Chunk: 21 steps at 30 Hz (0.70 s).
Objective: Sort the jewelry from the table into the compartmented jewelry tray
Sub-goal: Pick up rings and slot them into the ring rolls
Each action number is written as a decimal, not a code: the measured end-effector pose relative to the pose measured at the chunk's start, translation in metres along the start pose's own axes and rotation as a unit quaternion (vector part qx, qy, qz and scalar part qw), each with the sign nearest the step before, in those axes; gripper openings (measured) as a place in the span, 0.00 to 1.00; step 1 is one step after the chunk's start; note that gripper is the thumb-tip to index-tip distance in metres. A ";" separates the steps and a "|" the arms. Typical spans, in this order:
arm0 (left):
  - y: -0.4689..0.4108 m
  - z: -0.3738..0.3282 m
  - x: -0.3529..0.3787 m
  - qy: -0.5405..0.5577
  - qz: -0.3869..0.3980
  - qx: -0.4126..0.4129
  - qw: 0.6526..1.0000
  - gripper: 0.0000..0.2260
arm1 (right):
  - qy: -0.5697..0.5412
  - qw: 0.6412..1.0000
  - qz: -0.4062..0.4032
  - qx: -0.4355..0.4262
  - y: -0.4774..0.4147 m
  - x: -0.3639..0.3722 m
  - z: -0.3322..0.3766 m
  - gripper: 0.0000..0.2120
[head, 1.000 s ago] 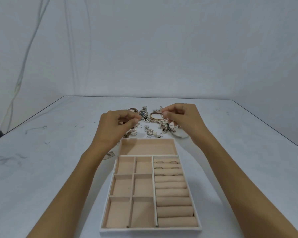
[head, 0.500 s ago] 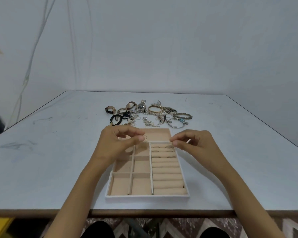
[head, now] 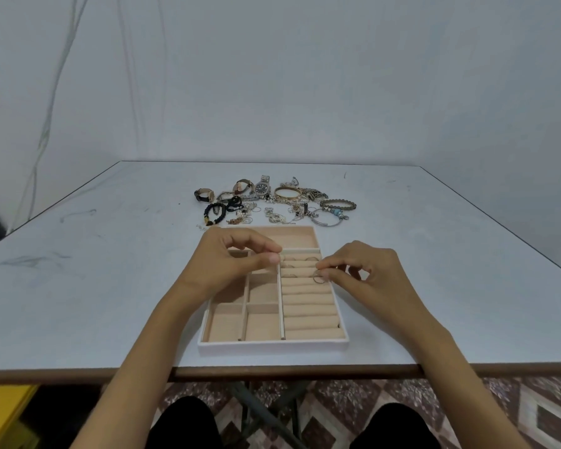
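Open tabletop [head: 94, 286] is seen left and right of the tray [head: 272, 343]. Beyond it, passage is blocked by the jewelry pile [head: 285, 197]. The tray's far half is covered by the left hand [head: 230, 257] and right hand [head: 363, 273].

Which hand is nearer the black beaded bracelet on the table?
Left. The left hand sits just this side of the black beaded bracelet; the right hand is farther off, to its right, over the right side of the tray.

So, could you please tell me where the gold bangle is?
In the head view, the gold bangle lies beyond the tray, just right of the steel watch.
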<state>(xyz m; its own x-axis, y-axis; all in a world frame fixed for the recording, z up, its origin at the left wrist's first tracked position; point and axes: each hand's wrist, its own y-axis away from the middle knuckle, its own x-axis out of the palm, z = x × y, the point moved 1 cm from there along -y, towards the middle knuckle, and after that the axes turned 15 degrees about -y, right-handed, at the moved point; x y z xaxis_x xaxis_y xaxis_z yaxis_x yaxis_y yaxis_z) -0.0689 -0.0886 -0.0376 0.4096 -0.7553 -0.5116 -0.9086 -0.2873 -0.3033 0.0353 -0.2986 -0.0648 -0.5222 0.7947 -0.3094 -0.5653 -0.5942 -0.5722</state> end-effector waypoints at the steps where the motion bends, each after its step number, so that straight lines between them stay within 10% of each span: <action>1: 0.000 0.000 0.001 -0.002 0.006 0.000 1.000 0.06 | 0.010 1.000 0.003 -0.007 0.000 0.000 -0.002 0.05; 21: -0.002 0.005 0.001 -0.016 -0.004 0.007 1.000 0.05 | 0.000 0.999 0.032 0.040 -0.001 0.004 0.002 0.07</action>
<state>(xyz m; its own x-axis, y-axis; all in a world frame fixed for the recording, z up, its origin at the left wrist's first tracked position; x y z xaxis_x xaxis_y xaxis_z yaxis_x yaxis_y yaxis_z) -0.0661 -0.0860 -0.0416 0.4203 -0.7330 -0.5349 -0.9037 -0.2851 -0.3194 0.0324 -0.2948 -0.0643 -0.5596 0.7543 -0.3434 -0.5798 -0.6523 -0.4882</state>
